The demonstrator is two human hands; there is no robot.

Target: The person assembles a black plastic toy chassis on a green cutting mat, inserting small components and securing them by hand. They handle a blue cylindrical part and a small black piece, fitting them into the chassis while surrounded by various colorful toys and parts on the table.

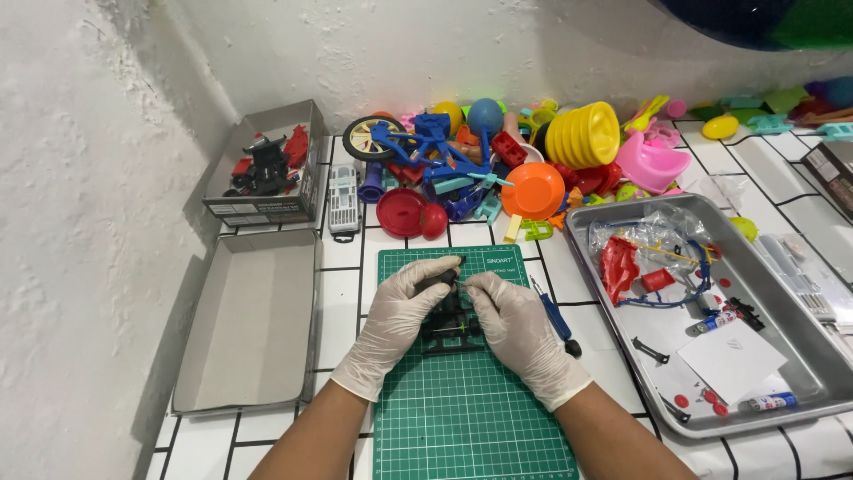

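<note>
Both my hands wear pale gloves and meet over a green cutting mat [471,418]. My left hand [397,320] and my right hand [515,329] together grip a small black plastic toy frame [451,331] with axles that rests on the mat. The fingertips of both hands pinch its upper end; most of the piece is hidden between the palms.
A blue-handled screwdriver [558,320] lies right of the mat. A metal tray [800,356] with red and black parts, a bag and a white card stands at right. Two grey cardboard boxes [253,320] lie left; a pile of colourful plastic toys [498,160] lines the wall.
</note>
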